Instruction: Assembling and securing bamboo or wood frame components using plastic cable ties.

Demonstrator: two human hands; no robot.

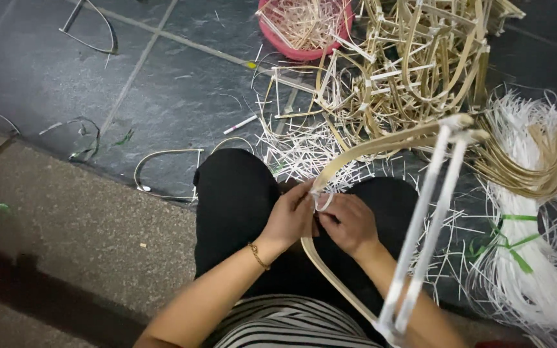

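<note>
the left hand (289,219) and right hand (349,223) meet over the lap, both closed on a bent bamboo strip (381,143), the fingers pinching a thin white band (322,201) wrapped round it where the two hands touch. from the hands the strip arches up and to the right, and its other leg runs down toward the striped shirt (285,325). two pale straight sticks (423,225) cross the bow from its top end down to its lower end, just right of the right hand. beyond the hands, on the dark floor, lies a heap of finished frames (414,61), with a pink basket (304,50) of slivers just left of the heap. right of the hands sits a bundle of white strips (543,270) tied with green tape (514,248), bamboo strips lying on it. white scraps (298,151) litter the floor between hands and heap
</note>
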